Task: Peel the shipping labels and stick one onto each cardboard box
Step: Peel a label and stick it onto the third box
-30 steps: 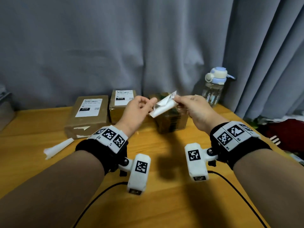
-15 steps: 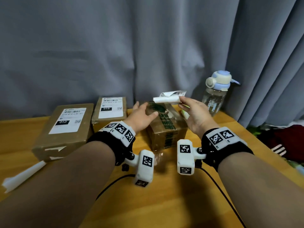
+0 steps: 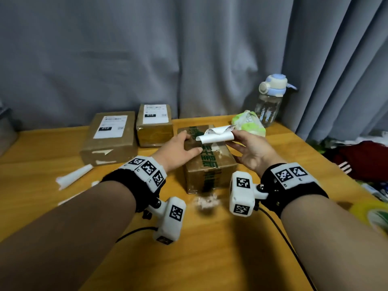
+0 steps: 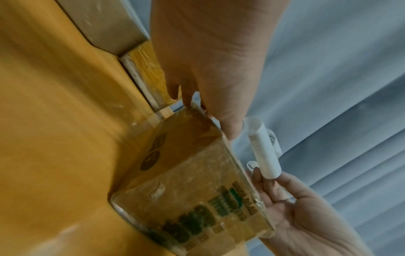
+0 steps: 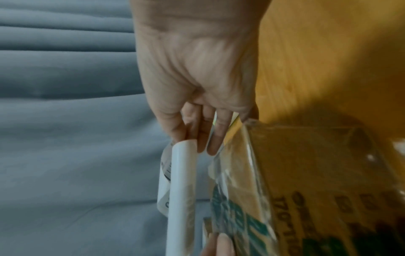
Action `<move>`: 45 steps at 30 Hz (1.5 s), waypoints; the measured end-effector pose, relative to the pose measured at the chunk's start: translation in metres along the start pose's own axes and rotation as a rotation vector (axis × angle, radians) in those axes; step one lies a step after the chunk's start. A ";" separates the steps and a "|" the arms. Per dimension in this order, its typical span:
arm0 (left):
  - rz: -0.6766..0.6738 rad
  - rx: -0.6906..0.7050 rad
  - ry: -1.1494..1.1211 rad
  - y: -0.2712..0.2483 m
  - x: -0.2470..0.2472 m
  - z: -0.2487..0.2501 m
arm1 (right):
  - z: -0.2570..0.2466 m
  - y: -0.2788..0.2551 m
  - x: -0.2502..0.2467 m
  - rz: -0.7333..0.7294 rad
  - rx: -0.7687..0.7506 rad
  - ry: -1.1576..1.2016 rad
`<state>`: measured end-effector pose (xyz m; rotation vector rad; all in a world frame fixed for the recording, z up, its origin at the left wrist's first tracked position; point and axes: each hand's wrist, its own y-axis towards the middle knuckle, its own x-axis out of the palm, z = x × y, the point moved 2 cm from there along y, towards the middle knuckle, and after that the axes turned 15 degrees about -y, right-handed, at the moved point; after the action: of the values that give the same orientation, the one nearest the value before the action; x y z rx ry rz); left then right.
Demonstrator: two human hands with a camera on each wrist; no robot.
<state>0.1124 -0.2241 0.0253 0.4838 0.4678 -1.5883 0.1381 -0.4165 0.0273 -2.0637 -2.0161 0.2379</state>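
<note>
A brown cardboard box [image 3: 210, 164] with green print stands mid-table, its top bare. My left hand [image 3: 178, 148] lies flat on the left part of its top, fingertips reaching the far left edge. In the left wrist view that hand [image 4: 208, 60] covers the box [image 4: 186, 181] corner. My right hand [image 3: 249, 148] pinches a curled white shipping label [image 3: 216, 136] just above the box top. The right wrist view shows the label [image 5: 181, 190] rolled into a tube beside the box [image 5: 317, 173]. Two other boxes [image 3: 109, 139] [image 3: 154, 124] at the back left carry labels.
Rolled white backing papers [image 3: 73, 178] lie on the wooden table [image 3: 210, 248] at the left. A green tissue packet [image 3: 248, 122] and a water bottle [image 3: 269, 103] stand behind the box. Grey curtain closes the back. Red cloth [image 3: 365, 158] lies off the right edge.
My left hand let go of the label and went down onto the green-printed box, which now sits nearer to me. My right hand keeps the label and has lowered it over the box.
</note>
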 end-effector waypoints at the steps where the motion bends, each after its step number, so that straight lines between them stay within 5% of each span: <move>1: 0.009 0.006 -0.015 -0.014 -0.003 0.000 | 0.002 -0.010 0.003 -0.036 0.025 -0.006; 9: 0.032 -0.034 -0.043 -0.102 -0.031 -0.021 | 0.021 -0.072 0.045 -0.176 0.119 -0.109; 15: 0.215 0.015 -0.392 -0.119 -0.063 -0.010 | 0.007 -0.090 0.065 -0.014 -0.067 -0.342; 19: 0.041 -0.013 -0.272 -0.116 -0.062 0.003 | -0.001 -0.091 0.067 -0.007 -0.099 -0.484; 28: 0.120 -0.060 -0.357 -0.091 -0.052 -0.007 | 0.004 -0.081 0.063 -0.099 -0.116 -0.661; 35: 0.008 -0.053 -0.346 -0.087 -0.061 -0.005 | 0.003 -0.075 0.068 -0.169 -0.193 -0.562; 45: 0.103 0.028 -0.403 -0.079 -0.064 -0.007 | 0.008 -0.079 0.073 -0.268 -0.158 -0.589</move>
<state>0.0375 -0.1620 0.0565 0.1952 0.1126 -1.5450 0.0625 -0.3417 0.0459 -1.9312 -2.7000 0.7250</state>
